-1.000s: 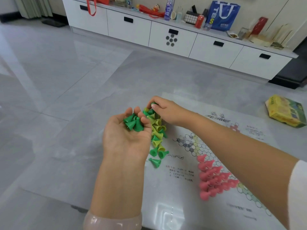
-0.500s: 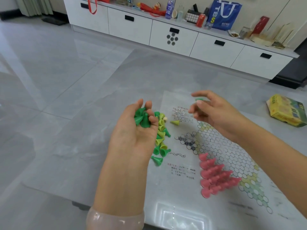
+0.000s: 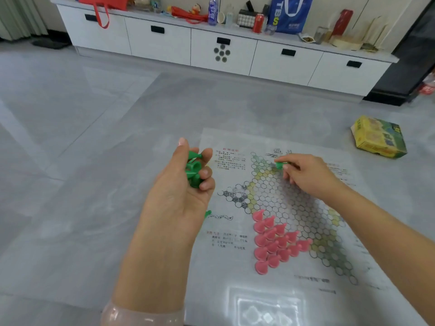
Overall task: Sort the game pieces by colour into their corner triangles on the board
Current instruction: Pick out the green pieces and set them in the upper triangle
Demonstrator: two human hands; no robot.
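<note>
Right hand (image 3: 306, 175) pinching one green piece (image 3: 280, 164) over the board (image 3: 294, 208) green corner; left hand (image 3: 181, 196) curled round several green pieces (image 3: 193, 170); could spill if fingers loosen, toppling pink pieces (image 3: 275, 243)

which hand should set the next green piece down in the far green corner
Right. The right hand already pinches a green piece just over the green corner triangle of the board. The left hand sits off the board's edge, gripping a cluster of green pieces.

Yellow box (image 3: 378, 137) (tilted) on grey table (image 3: 94, 208)
</note>
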